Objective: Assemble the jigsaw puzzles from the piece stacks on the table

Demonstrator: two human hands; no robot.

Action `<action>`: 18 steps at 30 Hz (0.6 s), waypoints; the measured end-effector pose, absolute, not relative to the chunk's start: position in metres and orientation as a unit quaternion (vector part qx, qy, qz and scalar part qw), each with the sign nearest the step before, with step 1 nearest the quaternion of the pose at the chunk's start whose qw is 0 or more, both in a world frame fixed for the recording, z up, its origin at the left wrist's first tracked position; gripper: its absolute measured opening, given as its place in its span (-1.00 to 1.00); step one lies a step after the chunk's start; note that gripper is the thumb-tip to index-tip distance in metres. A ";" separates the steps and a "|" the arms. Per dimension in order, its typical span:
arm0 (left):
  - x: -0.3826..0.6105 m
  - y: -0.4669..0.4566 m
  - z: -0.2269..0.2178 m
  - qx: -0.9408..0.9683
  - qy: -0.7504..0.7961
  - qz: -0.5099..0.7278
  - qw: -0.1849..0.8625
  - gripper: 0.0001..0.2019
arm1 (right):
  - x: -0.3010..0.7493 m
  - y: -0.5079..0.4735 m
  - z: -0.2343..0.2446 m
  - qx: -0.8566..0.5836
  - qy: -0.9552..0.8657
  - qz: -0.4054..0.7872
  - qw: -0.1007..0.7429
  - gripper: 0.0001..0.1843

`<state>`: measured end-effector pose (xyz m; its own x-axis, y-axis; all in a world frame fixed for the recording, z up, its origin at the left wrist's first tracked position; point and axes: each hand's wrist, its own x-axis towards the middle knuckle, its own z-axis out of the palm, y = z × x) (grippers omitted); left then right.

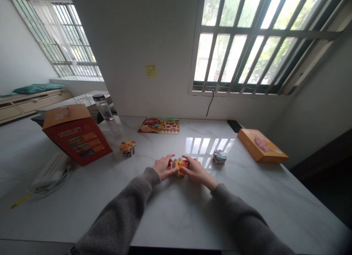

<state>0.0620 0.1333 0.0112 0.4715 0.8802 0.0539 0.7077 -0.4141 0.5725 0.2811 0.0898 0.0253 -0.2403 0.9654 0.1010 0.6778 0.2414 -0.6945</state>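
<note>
The left hand and right hand partly hide the puzzle pieces.

White marble-patterned tabletop: red cardboard puzzle box, flat orange cardboard box, clear glass bottle, assembled farm-scene jigsaw puzzle, two stacks of multicoloured puzzle pieces, flat black device.

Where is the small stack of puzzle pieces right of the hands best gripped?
Probably pinch the stack of puzzle pieces low on opposite edges, coming from the near side with the right hand, the closer one. The pieces lie flat in an uneven pile, so gripping high would likely lift only the upper ones.
</note>
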 end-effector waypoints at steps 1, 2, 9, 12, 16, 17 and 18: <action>0.061 0.134 0.010 0.822 0.476 0.179 0.254 -0.28 | 0.282 0.090 0.025 -0.543 -0.739 0.290 0.272 -0.37; 0.059 0.135 0.008 0.823 0.467 0.187 0.265 -0.26 | 0.283 0.091 0.025 -0.532 -0.736 0.312 0.278 -0.35; 0.054 0.135 0.002 0.833 0.392 0.238 0.309 -0.19 | 0.276 0.081 0.024 -0.422 -0.765 0.339 0.348 -0.23; 0.058 0.132 0.006 0.837 0.362 0.275 0.304 -0.30 | 0.274 0.079 0.024 -0.391 -0.795 0.276 0.373 -0.21; 0.059 0.130 0.006 0.847 0.355 0.286 0.273 -0.36 | 0.276 0.078 0.020 -0.394 -0.809 0.252 0.357 -0.13; 0.059 0.131 0.005 0.847 0.357 0.285 0.270 -0.35 | 0.277 0.077 0.018 -0.393 -0.811 0.250 0.354 -0.11; 0.058 0.131 0.005 0.846 0.361 0.285 0.271 -0.36 | 0.278 0.075 0.017 -0.391 -0.812 0.249 0.354 -0.09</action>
<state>0.0578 0.1311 0.0045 0.5775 0.7647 0.2859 0.4565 -0.5928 0.6635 0.2775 0.0751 0.0170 -0.4424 0.8120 0.3807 0.4588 0.5697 -0.6819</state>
